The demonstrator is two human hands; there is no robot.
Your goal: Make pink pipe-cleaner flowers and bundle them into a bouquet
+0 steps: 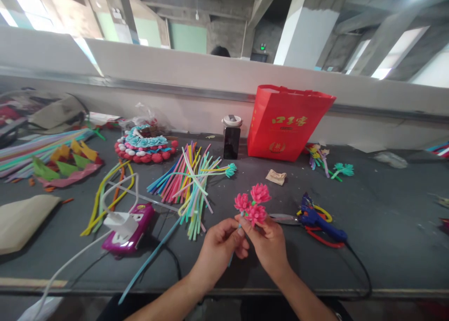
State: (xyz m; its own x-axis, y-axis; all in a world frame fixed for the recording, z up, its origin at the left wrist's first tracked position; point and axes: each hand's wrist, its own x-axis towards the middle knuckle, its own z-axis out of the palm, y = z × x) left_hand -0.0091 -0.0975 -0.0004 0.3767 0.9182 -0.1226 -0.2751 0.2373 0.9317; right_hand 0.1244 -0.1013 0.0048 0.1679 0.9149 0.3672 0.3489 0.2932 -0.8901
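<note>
Three bright pink pipe-cleaner flowers (253,204) stand bunched above my hands, near the table's front edge. My left hand (220,245) is closed, with thumb and fingers pinched around the bluish stem just below the blooms. My right hand (269,244) pinches the same bunch from the other side, right under the flower heads. Part of the stem is hidden by the fingers; a blue end shows below them. To the right lies a blue glue gun (322,222), with a metal blade (286,219) and yellow and red handles beside it.
Bundled pipe cleaners (194,181) and a teal flower (230,170) lie ahead. A purple power strip (129,232) with a white plug sits left. Behind stand a phone (232,142), leaning on a cup, and a red bag (286,122). More flowers (343,170) lie back right.
</note>
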